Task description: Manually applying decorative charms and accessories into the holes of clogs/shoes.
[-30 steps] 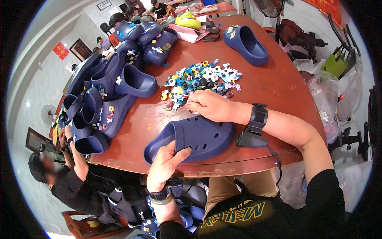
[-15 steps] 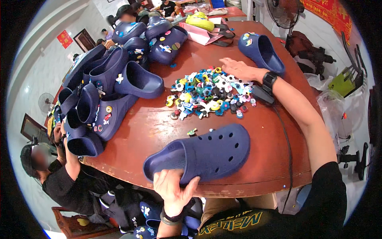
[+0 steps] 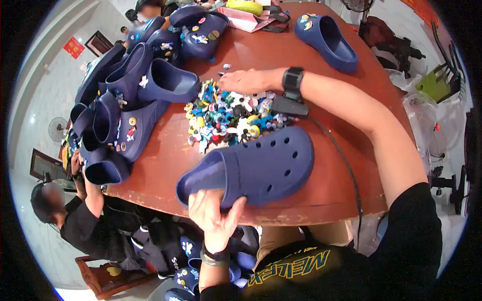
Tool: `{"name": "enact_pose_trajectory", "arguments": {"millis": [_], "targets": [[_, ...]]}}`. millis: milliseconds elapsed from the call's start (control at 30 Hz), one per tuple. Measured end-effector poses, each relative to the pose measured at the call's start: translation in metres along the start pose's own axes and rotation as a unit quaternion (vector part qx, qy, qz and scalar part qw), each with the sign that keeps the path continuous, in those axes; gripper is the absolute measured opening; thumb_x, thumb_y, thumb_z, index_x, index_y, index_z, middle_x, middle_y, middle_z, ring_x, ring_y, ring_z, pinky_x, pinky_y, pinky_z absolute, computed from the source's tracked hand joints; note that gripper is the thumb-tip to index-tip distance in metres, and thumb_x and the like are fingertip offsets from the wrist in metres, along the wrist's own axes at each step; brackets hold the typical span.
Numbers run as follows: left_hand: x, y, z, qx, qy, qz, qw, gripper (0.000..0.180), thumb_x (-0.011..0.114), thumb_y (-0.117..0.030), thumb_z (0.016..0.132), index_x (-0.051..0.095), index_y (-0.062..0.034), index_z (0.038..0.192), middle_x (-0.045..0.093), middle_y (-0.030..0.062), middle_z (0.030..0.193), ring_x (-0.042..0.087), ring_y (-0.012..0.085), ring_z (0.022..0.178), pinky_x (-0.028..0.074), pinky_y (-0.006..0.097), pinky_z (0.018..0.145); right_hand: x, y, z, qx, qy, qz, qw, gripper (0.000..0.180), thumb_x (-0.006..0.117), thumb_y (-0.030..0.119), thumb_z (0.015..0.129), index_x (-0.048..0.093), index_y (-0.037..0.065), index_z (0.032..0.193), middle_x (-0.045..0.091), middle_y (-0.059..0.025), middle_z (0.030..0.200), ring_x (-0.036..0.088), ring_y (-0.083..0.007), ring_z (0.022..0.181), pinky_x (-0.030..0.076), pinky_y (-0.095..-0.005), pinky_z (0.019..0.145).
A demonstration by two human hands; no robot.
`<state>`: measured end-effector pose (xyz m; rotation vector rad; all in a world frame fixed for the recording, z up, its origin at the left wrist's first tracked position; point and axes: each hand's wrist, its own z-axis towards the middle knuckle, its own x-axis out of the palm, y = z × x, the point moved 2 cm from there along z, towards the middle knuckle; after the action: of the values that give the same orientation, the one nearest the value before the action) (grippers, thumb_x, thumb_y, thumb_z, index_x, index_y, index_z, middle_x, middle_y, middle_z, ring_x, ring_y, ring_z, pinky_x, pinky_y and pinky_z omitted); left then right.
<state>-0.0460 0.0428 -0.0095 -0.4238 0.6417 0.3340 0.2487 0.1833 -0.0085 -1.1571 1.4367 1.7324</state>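
A plain navy clog (image 3: 268,168) lies sideways near the front edge of the table, its row of holes facing up. My left hand (image 3: 208,210) grips its heel end, with the thumb outside and the fingers at the opening. Just beyond the clog is a heap of small colourful shoe charms (image 3: 236,118). Across the far edge of that heap stretches my right hand (image 3: 246,81), palm down with fingers extended, touching charms at the far left; its fingertips are partly hard to make out. A black box (image 3: 290,106) on a cable hangs by my right wrist.
Several decorated navy clogs (image 3: 170,83) are piled on the left of the red-brown table (image 3: 321,200). Another decorated clog (image 3: 329,45) sits at the far right. A pink bag (image 3: 246,21) stands at the back. A person (image 3: 75,215) works at the left side.
My right hand has swept left across the far side of the charm heap. The charms now lie closer to the clog, and my left hand keeps its hold. The view has shifted.
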Motion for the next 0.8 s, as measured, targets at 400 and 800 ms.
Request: {"name": "enact_pose_trajectory", "arguments": {"millis": [400, 800], "targets": [[0.000, -0.010, 0.005, 0.016, -0.039, -0.007, 0.999, 0.027, 0.081, -0.020, 0.070, 0.060, -0.0047, 0.076, 0.055, 0.0089, 0.066, 0.050, 0.0264, 0.060, 0.035, 0.035, 0.060, -0.010, 0.041, -0.140, 0.025, -0.100, 0.256, 0.961, 0.078, 0.023, 0.061, 0.099, 0.034, 0.000, 0.144, 0.030, -0.0156, 0.153, 0.026, -0.0272, 0.142, 0.021, -0.0377, 0.116], [0.002, -0.017, 0.022, -0.230, 0.110, -0.302, 0.919, 0.032, 0.069, -0.016, 0.090, 0.047, 0.0014, 0.074, 0.033, 0.0062, 0.061, 0.029, 0.0090, 0.062, 0.031, 0.028, 0.050, 0.011, 0.095, -0.176, -0.163, -0.165, 0.089, 0.969, 0.041, 0.055, 0.035, 0.096, 0.061, 0.001, 0.118, 0.067, -0.0165, 0.107, 0.063, -0.0257, 0.102, 0.048, -0.0372, 0.091]]}}
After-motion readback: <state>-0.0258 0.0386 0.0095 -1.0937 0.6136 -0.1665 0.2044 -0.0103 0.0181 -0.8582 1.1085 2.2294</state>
